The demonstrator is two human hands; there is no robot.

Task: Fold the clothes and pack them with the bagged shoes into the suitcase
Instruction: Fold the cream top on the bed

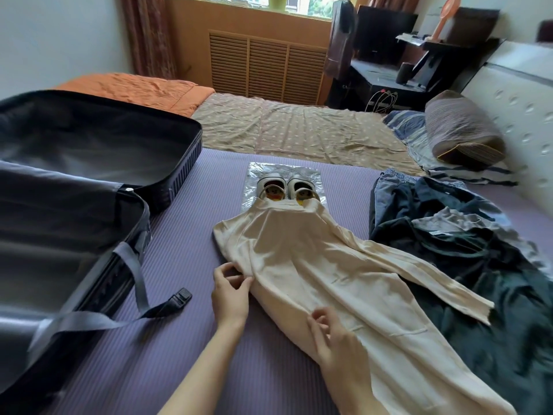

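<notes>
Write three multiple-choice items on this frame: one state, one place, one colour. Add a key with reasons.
1. The suitcase is:
A) zipped shut
B) lying open
C) standing upright

2. The shoes sit:
A) inside the suitcase
B) on the floor
C) on a clear plastic bag on the purple mat

3. The garment whose edge the left hand pinches is:
A) cream
B) red
C) black

Key:
1. B, both halves lie spread apart, with the dark lining and a loose strap showing.
2. C, the shiny bag shows around the pair, and the garment's far end overlaps their near ends.
3. A, the cloth is pale cream along its whole length.
</notes>
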